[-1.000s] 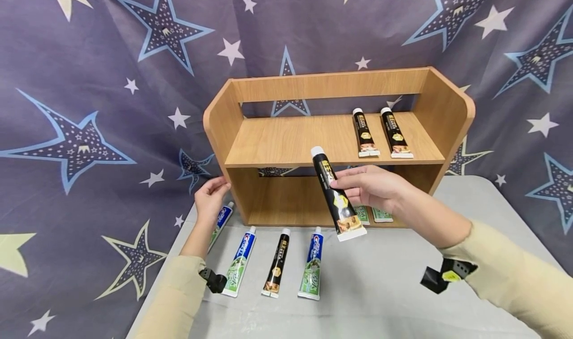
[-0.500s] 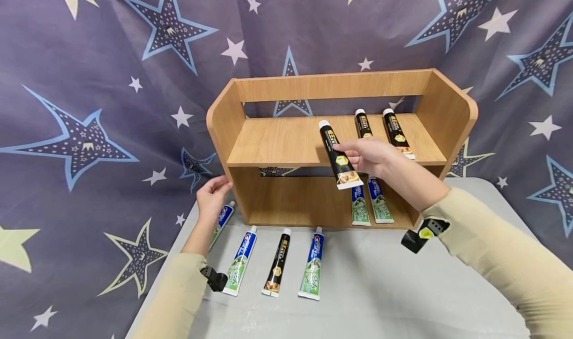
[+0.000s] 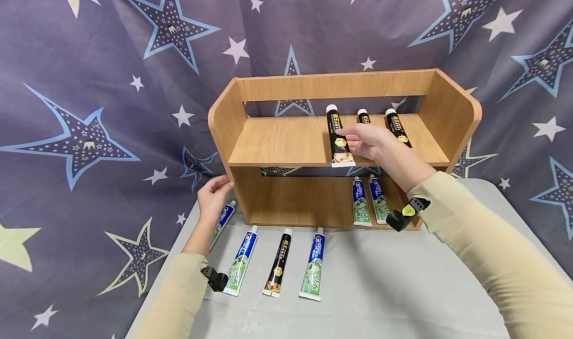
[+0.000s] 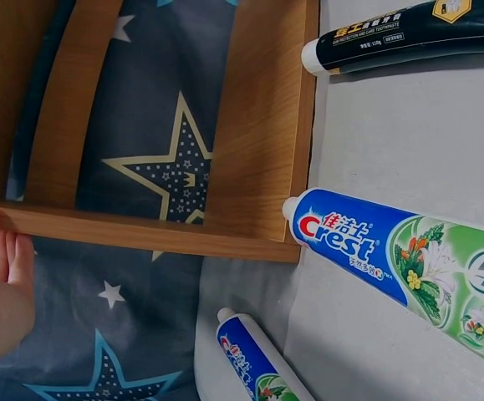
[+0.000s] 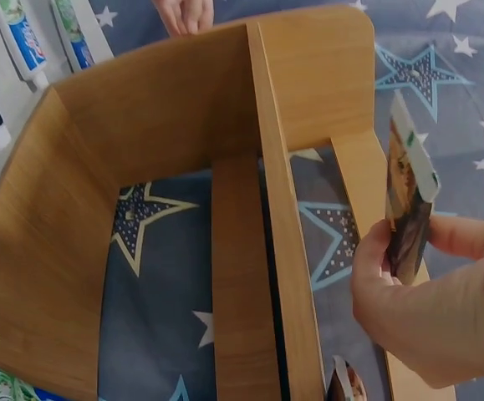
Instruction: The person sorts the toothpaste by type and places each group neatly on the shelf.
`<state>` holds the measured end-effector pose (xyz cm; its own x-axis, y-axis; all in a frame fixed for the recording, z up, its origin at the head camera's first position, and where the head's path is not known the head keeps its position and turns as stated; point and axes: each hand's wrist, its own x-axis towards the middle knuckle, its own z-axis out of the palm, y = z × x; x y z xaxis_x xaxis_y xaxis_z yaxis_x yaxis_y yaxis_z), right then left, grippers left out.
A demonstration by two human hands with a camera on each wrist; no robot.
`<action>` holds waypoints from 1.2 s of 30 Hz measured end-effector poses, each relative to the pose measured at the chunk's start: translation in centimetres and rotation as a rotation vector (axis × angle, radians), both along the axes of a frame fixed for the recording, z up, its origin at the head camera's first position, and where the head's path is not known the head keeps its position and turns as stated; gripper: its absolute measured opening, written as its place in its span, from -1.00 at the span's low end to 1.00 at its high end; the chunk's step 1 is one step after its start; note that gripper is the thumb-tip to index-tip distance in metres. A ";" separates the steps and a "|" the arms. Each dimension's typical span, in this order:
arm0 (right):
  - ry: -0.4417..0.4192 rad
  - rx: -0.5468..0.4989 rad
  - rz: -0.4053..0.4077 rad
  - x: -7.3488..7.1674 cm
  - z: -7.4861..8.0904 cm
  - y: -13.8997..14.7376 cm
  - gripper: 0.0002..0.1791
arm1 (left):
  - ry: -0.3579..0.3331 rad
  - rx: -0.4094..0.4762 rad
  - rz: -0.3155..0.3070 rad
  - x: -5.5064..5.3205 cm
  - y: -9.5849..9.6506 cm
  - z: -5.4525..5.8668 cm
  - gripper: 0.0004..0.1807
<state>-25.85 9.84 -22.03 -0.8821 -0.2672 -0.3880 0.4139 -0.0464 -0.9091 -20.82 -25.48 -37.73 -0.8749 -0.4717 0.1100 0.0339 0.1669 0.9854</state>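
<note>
My right hand (image 3: 369,140) pinches a black toothpaste tube (image 3: 337,137) with a white cap at the front of the wooden shelf's upper board (image 3: 279,140). The cap end points to the back; whether the tube touches the board I cannot tell. In the right wrist view, the thumb and fingers hold the tube (image 5: 409,196) near its middle. Further right on that board lie two black tubes (image 3: 396,126), partly hidden by the hand. My left hand (image 3: 212,197) touches the shelf's left side panel (image 4: 141,231) from outside, gripping no tube.
Two blue-and-green Crest tubes (image 3: 360,202) lie in the lower compartment's right part. On the grey table (image 3: 358,289), in front, are a Crest tube (image 3: 240,262), a black tube (image 3: 278,264) and another Crest tube (image 3: 313,267). One more Crest tube (image 3: 224,222) lies left of the shelf.
My right hand has lifted the black tube up and back from before the lower compartment to the upper board, and the tube now points straighter back. My left hand stays at the panel.
</note>
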 end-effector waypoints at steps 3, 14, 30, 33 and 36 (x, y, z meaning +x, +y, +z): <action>0.029 0.009 -0.023 -0.7 0.0 -0.2 -0.19 | 0.002 0.006 0.000 0.0 0.0 0.0 -0.72; 0.262 0.437 -0.160 -2.8 -1.7 -0.7 -0.40 | 0.017 0.001 0.003 -0.1 -0.1 -0.2 -0.72; 0.572 0.957 -0.119 -2.8 -2.5 -1.6 -0.51 | 0.024 0.010 0.006 -0.2 -0.1 -0.3 -0.72; 0.609 0.972 -0.128 -2.8 -2.8 -1.5 -0.55 | 0.014 0.003 0.005 -0.1 -0.1 -0.3 -0.72; 0.617 0.969 -0.133 -2.8 -3.0 -1.5 -0.55 | 0.008 -0.005 0.002 -0.1 -0.1 -0.3 -0.70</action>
<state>-28.66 8.31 -25.01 -0.9918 0.0159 0.1271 -0.0687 0.7712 -0.6329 -20.87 -25.60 -38.00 -0.8729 -0.4733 0.1187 0.0409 0.1715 0.9843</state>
